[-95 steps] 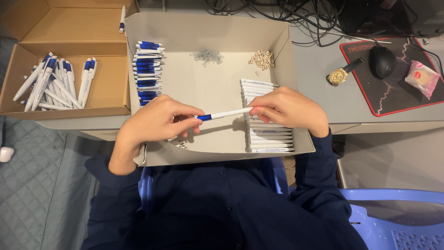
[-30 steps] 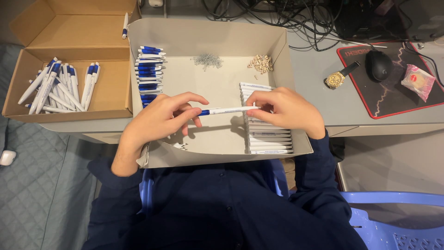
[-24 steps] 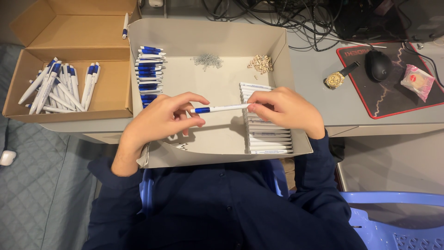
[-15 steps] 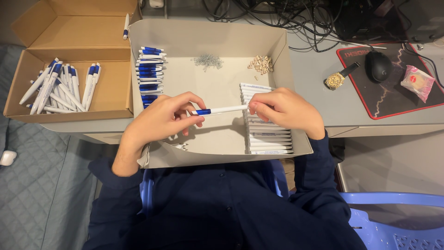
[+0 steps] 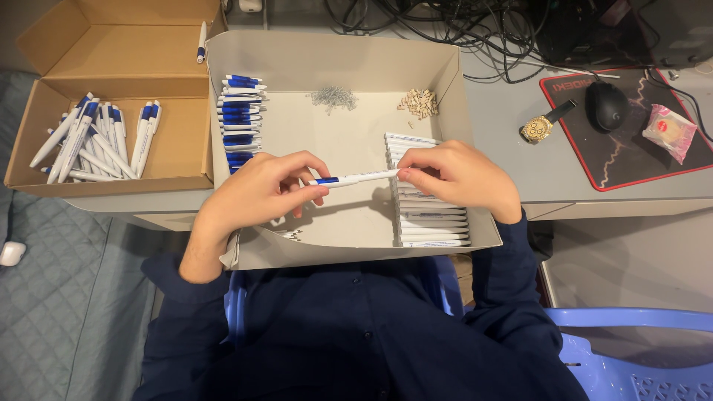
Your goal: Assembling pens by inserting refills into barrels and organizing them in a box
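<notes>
- Left hand (image 5: 256, 194): fingers pinched on the blue-clip end of a white pen (image 5: 355, 178).
- Right hand (image 5: 462, 177): fingers closed on the pen's other, white end. Pen is near level, held between both hands above the middle of the grey cardboard tray (image 5: 338, 59).
- Tray, left side: stack of blue-and-white pen parts (image 5: 238, 119). Right side, partly under the right hand: stack of white barrels (image 5: 431, 219).
- Tray, back: small pile of metal springs (image 5: 333, 96) and a pile of small tan pieces (image 5: 420, 102), well apart.
- Brown box (image 5: 111, 160) beside the tray on the left holds finished blue-and-white pens (image 5: 93, 141), loosely piled.
- Table (image 5: 505, 160), right of tray: gold wristwatch (image 5: 541, 126), black mouse (image 5: 607, 105) on a red-edged mat (image 5: 631, 160).
</notes>
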